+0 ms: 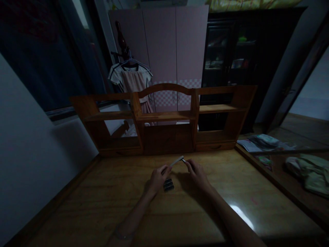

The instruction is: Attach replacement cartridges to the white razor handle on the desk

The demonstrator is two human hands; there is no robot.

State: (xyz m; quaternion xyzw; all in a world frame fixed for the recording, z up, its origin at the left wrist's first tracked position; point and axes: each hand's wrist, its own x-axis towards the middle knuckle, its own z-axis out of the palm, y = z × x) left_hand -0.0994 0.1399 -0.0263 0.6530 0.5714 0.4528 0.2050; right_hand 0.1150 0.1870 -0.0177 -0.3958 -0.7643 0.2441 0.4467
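My left hand (157, 179) is closed in a pinch on a thin, pale strip (176, 161) that slants up to the right. My right hand (197, 174) pinches a small, dark, shiny rod-like piece (183, 160), whose tip meets the strip's far end. Whether the two are joined cannot be made out in this dim light. On the table beside my left hand, several short dark cylinders (168, 185), like small batteries, lie side by side in a row. The left fingers partly cover the far end of that row.
The wooden table (115, 192) has a raised rim (272, 178) on the right. A wooden shelf unit (167, 117) stands along its back edge. Beyond the rim lie papers (257, 142) and a pale green cloth (315, 173). A white wall (38, 164) is close on the left.
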